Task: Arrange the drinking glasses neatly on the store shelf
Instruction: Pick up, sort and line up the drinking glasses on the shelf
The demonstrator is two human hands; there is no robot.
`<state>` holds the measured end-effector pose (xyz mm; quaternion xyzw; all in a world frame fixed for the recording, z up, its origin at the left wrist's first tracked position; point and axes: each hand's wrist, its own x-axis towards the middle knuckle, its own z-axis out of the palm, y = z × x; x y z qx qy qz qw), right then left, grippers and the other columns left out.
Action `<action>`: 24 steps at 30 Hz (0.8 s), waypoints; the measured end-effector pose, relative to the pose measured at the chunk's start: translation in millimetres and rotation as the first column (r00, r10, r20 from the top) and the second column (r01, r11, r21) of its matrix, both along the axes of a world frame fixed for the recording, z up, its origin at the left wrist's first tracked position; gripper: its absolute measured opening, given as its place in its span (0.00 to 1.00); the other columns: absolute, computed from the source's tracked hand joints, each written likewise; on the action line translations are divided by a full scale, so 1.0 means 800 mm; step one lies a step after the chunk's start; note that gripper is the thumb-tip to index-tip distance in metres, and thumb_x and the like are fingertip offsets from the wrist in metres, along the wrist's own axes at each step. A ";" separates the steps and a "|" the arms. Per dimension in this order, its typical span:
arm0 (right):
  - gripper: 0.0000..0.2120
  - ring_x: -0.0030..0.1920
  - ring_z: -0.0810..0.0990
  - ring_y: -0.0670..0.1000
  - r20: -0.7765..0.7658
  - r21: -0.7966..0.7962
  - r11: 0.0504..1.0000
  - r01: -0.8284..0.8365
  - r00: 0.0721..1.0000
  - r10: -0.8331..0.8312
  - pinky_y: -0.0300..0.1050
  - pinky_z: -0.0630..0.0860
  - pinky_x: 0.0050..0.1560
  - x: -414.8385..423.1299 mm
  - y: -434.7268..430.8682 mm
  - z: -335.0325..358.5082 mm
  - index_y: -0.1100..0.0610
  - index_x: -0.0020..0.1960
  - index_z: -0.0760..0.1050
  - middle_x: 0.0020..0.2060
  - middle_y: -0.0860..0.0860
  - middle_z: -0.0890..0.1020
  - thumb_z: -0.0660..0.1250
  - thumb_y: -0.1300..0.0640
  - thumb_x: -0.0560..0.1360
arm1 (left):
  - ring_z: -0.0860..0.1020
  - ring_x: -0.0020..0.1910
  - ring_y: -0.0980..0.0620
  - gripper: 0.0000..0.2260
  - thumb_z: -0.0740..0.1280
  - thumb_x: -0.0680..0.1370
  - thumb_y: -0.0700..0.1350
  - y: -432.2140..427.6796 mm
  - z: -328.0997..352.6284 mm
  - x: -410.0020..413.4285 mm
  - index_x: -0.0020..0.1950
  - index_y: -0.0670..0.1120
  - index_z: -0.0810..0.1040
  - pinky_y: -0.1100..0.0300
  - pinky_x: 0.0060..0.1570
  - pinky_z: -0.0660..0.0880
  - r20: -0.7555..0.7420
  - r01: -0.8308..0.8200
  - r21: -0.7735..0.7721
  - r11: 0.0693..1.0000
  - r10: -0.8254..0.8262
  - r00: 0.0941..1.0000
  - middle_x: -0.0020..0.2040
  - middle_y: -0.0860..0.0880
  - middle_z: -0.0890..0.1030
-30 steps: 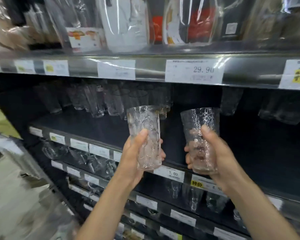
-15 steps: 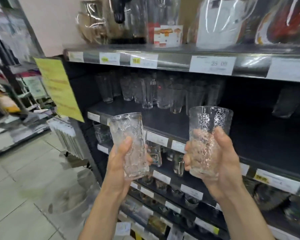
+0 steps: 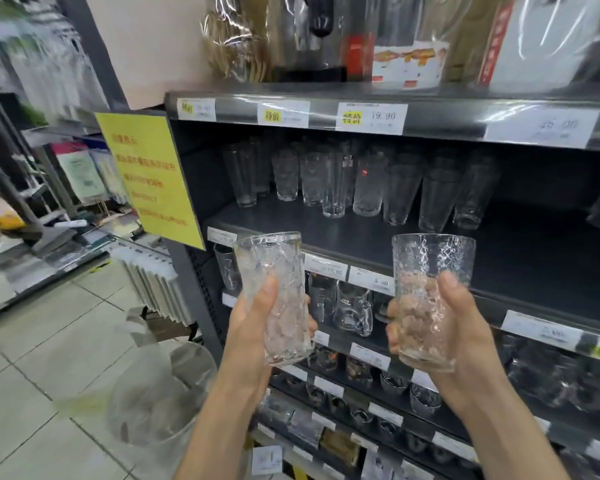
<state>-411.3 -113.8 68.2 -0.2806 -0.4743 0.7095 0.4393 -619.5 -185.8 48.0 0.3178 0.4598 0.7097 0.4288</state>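
While both hands are raised in front of the shelving, the head view shows two clear drinking glasses held in the air, neither one standing on a board. The left hand [image 3: 248, 332] grips a narrow glass [image 3: 274, 265]: the thumb lies up its near side and the fingers curl round the far side. This glass is tall, with a lumpy, rippled relief, and it leans a little to the left. The right hand [image 3: 473, 344] grips a wide glass [image 3: 433, 261] in the same way, thumb in front and fingertips showing pink through the wall. That glass is broader and nearly straight-sided, covered in a fine crackle pattern, and held close to upright. The two glasses are apart from each other, side by side, just before the front edge of the dark, smooth shelf [image 3: 499, 244].

Further back on that shelf stands a row of glasses [image 3: 364, 183], all clear and tapering. At least eight can be counted in front, and those behind are too blurred to count. Four white price tags [image 3: 371, 118] sit on the shiny metal rail above them. One yellow sign [image 3: 149, 174], flat and rectangular, hangs on the end of the unit. One clear glass mug [image 3: 355, 308] with a handle stands on the level below. One round, translucent plastic tub [image 3: 160, 400] stands on the pale tiled floor [image 3: 32, 375].
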 end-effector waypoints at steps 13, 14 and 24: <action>0.49 0.42 0.85 0.53 0.165 0.059 0.957 0.285 0.943 -0.291 0.54 0.80 0.47 -0.081 0.120 -0.008 0.51 0.61 0.75 0.47 0.54 0.86 0.78 0.26 0.47 | 0.72 0.71 0.47 0.44 0.63 0.64 0.79 0.144 -0.010 -0.108 0.74 0.56 0.68 0.39 0.71 0.66 -0.121 -0.004 -0.068 0.998 -0.005 0.993 0.71 0.52 0.74; 0.46 0.44 0.84 0.52 0.172 0.068 0.950 0.303 0.935 -0.311 0.55 0.78 0.50 -0.088 0.130 -0.011 0.49 0.59 0.76 0.49 0.54 0.86 0.77 0.26 0.48 | 0.69 0.72 0.53 0.43 0.62 0.65 0.78 0.154 -0.009 -0.113 0.75 0.57 0.66 0.44 0.73 0.64 -0.134 0.002 -0.046 0.999 -0.008 0.991 0.71 0.59 0.71; 0.36 0.56 0.81 0.48 0.308 0.171 0.875 0.453 0.819 -0.484 0.48 0.75 0.57 -0.112 0.201 -0.017 0.48 0.63 0.75 0.56 0.46 0.82 0.74 0.36 0.58 | 0.68 0.68 0.58 0.36 0.61 0.73 0.68 0.255 -0.012 -0.174 0.75 0.50 0.62 0.57 0.64 0.65 -0.276 0.151 -0.101 0.983 -0.174 0.945 0.68 0.59 0.70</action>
